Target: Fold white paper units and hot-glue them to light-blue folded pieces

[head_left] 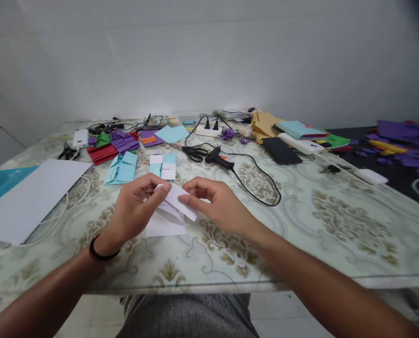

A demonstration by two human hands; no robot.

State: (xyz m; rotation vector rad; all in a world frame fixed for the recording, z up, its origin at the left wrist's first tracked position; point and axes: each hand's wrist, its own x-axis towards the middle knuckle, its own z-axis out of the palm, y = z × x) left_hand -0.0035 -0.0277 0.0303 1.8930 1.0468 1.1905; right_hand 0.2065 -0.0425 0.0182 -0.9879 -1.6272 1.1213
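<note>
A folded white sheet of paper [177, 201] is held up between both hands over the table. My left hand [133, 202] pinches its upper left part between thumb and fingers. Its right side is gripped by my right hand [214, 202], the thumb lying on the front face. Directly beneath lies another white paper piece [165, 226], partly covered by the held one. Just beyond the hands sit a folded light-blue and white paper piece [163, 165] and a folded light-blue paper piece [122, 168].
White sheets [36, 199] lie at the left. Behind are scissors [194, 153], a corded glue gun [220, 158], a power strip [208, 131] and a black phone [281, 150]. Purple paper pieces [406, 141] are piled at the far right. Cables cross the patterned tablecloth [336, 234].
</note>
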